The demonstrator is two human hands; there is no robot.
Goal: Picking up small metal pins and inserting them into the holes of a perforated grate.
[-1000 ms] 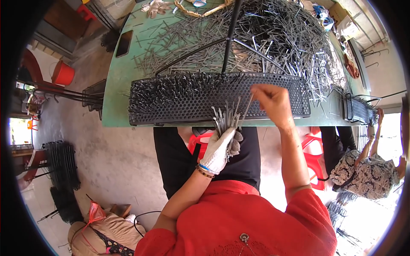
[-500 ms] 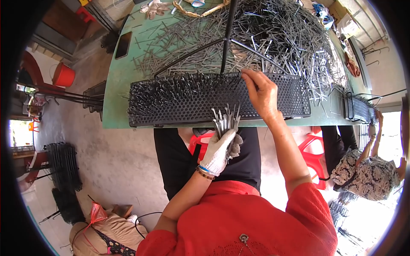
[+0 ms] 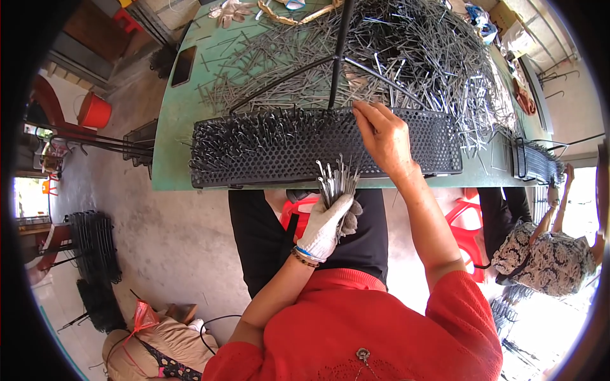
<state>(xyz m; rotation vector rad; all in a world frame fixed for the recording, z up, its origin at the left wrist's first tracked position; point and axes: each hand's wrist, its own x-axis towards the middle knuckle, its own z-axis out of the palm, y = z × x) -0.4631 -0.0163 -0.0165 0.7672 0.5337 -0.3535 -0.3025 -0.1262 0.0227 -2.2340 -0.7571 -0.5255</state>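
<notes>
My left hand, in a white knitted glove, is closed around a bundle of thin metal rods, their bent or headed ends pointing up and away from me. In front of it, a long black perforated metal rack lies along the table's near edge. Many rods stand in the holes of its left part; the right part shows bare holes. My bare right hand is over the rack's far edge, right of the middle, thumb and fingers pinched together. Whatever is between those fingertips is hidden.
A large heap of loose rods covers much of the green table. Black bars rise from the rack. A phone and a glove lie at the far left. A co-worker sits at the right by another rack.
My right hand has shifted slightly left along the rack's far edge. My left hand and its bundle have stayed nearly in place.
</notes>
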